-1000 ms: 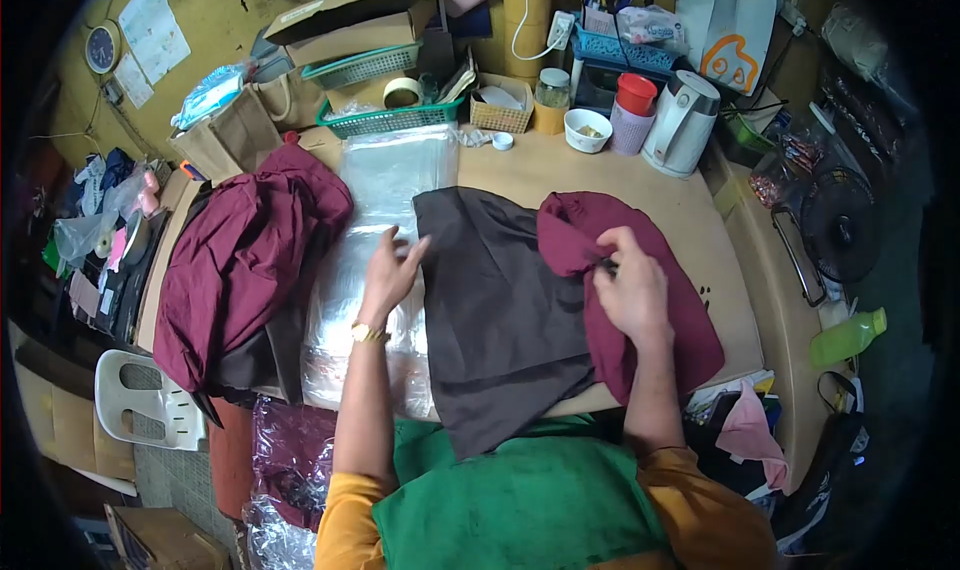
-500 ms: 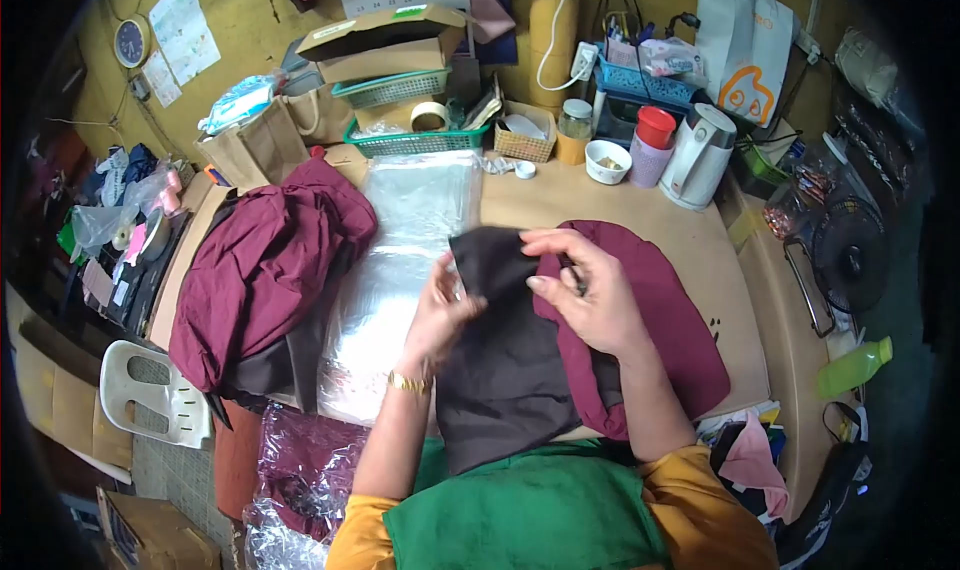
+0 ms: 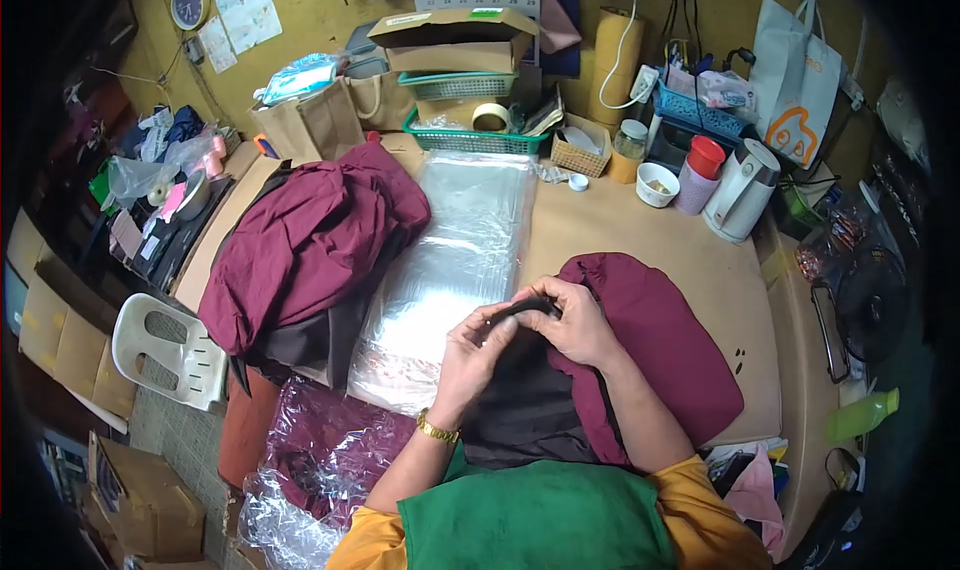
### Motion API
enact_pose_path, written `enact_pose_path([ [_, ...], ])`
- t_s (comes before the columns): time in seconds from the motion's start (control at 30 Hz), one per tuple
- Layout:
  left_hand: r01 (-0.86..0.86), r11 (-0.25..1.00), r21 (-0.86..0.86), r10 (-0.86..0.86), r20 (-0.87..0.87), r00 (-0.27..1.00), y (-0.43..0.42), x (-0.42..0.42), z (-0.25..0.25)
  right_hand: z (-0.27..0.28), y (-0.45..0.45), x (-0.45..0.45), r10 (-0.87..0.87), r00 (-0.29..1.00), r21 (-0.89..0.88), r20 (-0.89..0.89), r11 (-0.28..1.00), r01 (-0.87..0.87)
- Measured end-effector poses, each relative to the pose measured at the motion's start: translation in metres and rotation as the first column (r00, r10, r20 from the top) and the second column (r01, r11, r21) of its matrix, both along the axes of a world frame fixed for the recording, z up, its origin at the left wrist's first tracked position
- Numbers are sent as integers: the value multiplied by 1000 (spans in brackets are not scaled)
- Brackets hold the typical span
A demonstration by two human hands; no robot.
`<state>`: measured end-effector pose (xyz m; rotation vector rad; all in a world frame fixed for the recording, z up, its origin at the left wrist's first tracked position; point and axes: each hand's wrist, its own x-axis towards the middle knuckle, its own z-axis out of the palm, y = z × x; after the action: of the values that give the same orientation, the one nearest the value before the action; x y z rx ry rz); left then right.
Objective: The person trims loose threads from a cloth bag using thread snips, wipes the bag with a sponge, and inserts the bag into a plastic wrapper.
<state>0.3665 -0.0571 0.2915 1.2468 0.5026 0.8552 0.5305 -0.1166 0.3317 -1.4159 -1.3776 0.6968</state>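
Note:
A maroon and black cloth piece (image 3: 660,355) lies in front of me, its black side (image 3: 520,415) hanging toward my green apron (image 3: 530,515). My left hand (image 3: 472,355) pinches the raised edge of the black cloth, thumb uppermost. Close beside it, my right hand (image 3: 575,325) grips the same folded edge between thumb and fingers. Whether anything small is also inside the right hand is hidden. A second maroon and black cloth heap (image 3: 310,250) rests at the left. Between the two lies a stack of clear plastic bags (image 3: 450,260).
Along the back stand a green basket (image 3: 475,142), a white bowl (image 3: 657,185), a red-lidded cup (image 3: 703,160) and an electric kettle (image 3: 742,192). Plastic-wrapped maroon cloth (image 3: 330,440) sits below the table's front left edge, near a white plastic chair (image 3: 165,355).
My hands have come closer together, and the black flap once held up between them is now folded into a narrow edge. The camera view has shifted left.

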Motion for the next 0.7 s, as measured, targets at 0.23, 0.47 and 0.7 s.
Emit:
enact_pose_path([
  [0.23, -169, 969, -183, 185, 77, 980, 20, -20, 3, -15, -6, 2, -217, 965, 104, 146, 974, 204],
  [0.47, -35, 995, 99, 40, -45, 998, 21, -13, 2, 3, -10, -17, -108, 975, 252, 192, 966, 58],
  [0.7, -531, 842, -93, 539, 129, 832, 56, -46, -3, 2, -19, 5, -260, 927, 197, 272, 958, 211],
])
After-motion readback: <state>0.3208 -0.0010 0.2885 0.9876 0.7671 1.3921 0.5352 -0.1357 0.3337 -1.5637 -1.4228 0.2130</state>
